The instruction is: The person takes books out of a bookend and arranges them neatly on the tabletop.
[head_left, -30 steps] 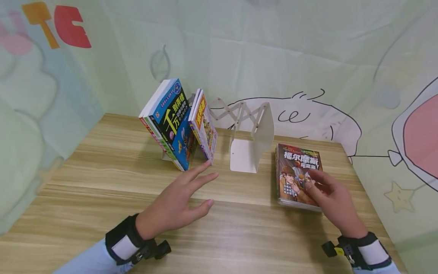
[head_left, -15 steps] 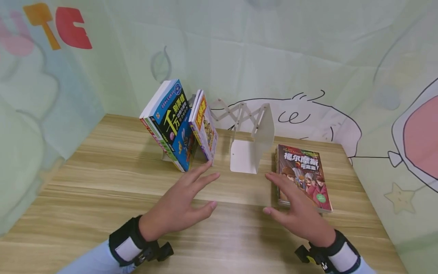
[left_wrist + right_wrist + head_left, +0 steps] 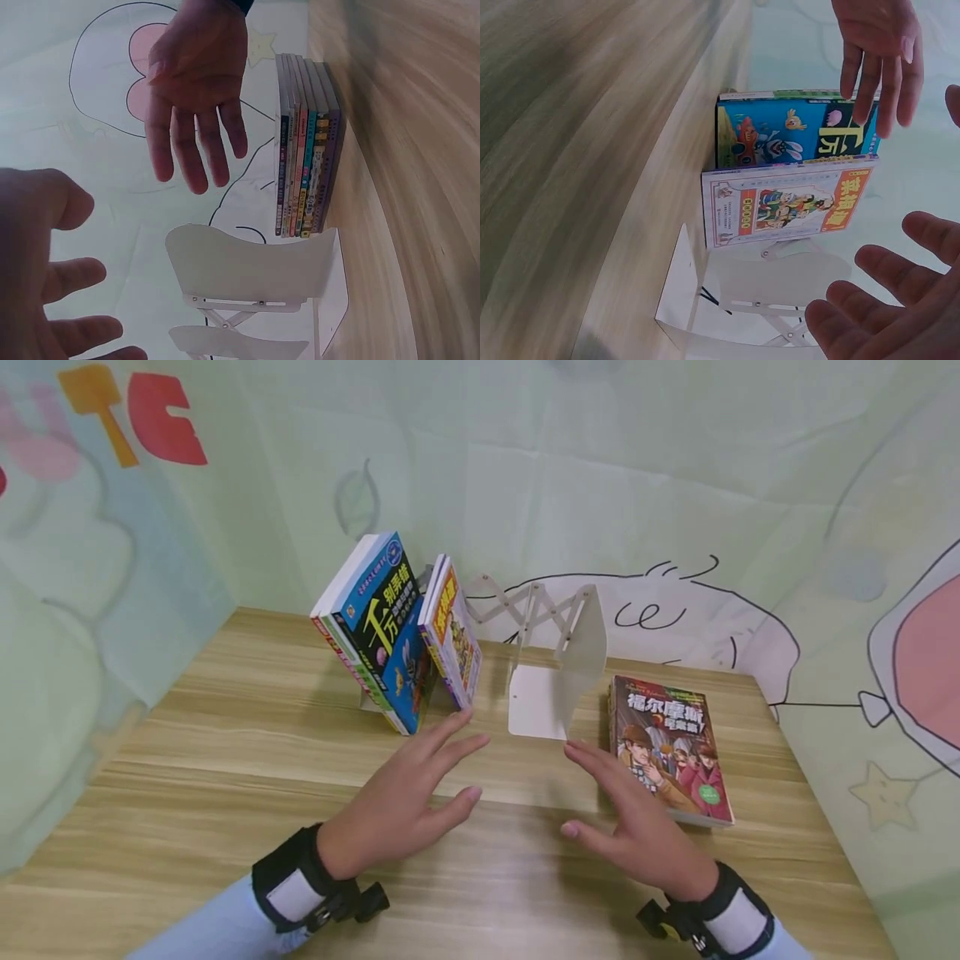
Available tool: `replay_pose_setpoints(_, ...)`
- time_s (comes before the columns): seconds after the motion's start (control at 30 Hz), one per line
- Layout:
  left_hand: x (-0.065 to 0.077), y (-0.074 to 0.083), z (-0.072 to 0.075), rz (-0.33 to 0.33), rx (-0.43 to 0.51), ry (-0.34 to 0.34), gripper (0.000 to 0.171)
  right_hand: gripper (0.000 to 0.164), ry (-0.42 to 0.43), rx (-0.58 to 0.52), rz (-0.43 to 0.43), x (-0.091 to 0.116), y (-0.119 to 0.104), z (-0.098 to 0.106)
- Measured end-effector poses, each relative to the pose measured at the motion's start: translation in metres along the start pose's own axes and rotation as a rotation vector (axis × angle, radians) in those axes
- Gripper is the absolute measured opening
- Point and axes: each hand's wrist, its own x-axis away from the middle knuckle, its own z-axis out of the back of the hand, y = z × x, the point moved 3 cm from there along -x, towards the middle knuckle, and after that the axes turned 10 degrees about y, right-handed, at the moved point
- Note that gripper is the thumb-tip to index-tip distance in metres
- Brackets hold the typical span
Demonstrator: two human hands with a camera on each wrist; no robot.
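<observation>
My left hand (image 3: 401,802) hovers over the table with its fingers spread and nothing in them, just in front of the upright books. Across from it, my right hand (image 3: 641,827) is also empty, fingers extended, to the left of a stack of books (image 3: 671,747) lying flat. In the left wrist view the spines of several books (image 3: 304,161) show in that stack. Behind the hands stands a white folding bookend rack (image 3: 540,697). In its left part lean large blue-and-black books (image 3: 393,635), and beside them thinner white-and-purple books (image 3: 455,635).
The wooden table (image 3: 225,760) meets a pale printed cloth backdrop (image 3: 465,468) at the rear and sides. The rack's scissor-like bars (image 3: 491,597) run along the back between its upright plates.
My right hand has moved left, away from the stack's cover, and now faces my left hand. The left hand has barely shifted; the books and rack stay put.
</observation>
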Motion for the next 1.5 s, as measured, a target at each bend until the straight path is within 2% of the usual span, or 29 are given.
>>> replay_pose_setpoints(0.17,-0.006,-0.001,-0.002,-0.002,-0.011,-0.001,0.057,0.084,0.007,-0.002,0.02,0.0,0.002,0.002)
replay_pose_setpoints(0.27,-0.014,-0.002,-0.001,-0.034,-0.022,0.04,0.055,0.083,0.006,0.002,0.022,0.0,0.003,0.002)
replay_pose_setpoints(0.43,-0.044,-0.006,0.005,-0.115,-0.062,0.159,0.046,0.079,0.0,-0.015,-0.002,0.0,0.004,0.003)
replay_pose_setpoints(0.53,-0.064,-0.008,0.013,-0.154,-0.12,0.247,0.044,0.075,-0.011,-0.027,0.001,-0.002,0.004,0.002)
replay_pose_setpoints(0.63,-0.082,-0.013,0.021,-0.147,-0.189,0.325,0.044,0.074,-0.015,-0.025,0.005,-0.002,0.003,0.002)
replay_pose_setpoints(0.7,-0.093,-0.018,0.025,-0.108,-0.243,0.351,0.045,0.074,-0.019,-0.027,-0.003,-0.002,0.003,0.002)
replay_pose_setpoints(0.77,-0.102,-0.023,0.027,-0.054,-0.293,0.355,0.049,0.073,-0.022,-0.031,-0.004,-0.002,0.003,0.002)
replay_pose_setpoints(0.93,-0.119,-0.037,0.03,0.063,-0.419,0.317,0.059,0.073,-0.04,-0.048,-0.012,-0.002,0.002,0.001)
replay_pose_setpoints(1.13,-0.131,-0.055,0.017,0.152,-0.539,0.26,0.062,0.071,-0.044,-0.065,-0.001,0.0,0.001,-0.001)
replay_pose_setpoints(1.27,-0.133,-0.061,0.009,0.158,-0.6,0.243,0.062,0.071,-0.044,-0.07,0.004,0.001,0.002,-0.002)
replay_pose_setpoints(1.5,-0.134,-0.059,0.005,0.064,-0.71,0.262,0.051,0.072,-0.042,-0.078,0.028,0.002,0.001,-0.003)
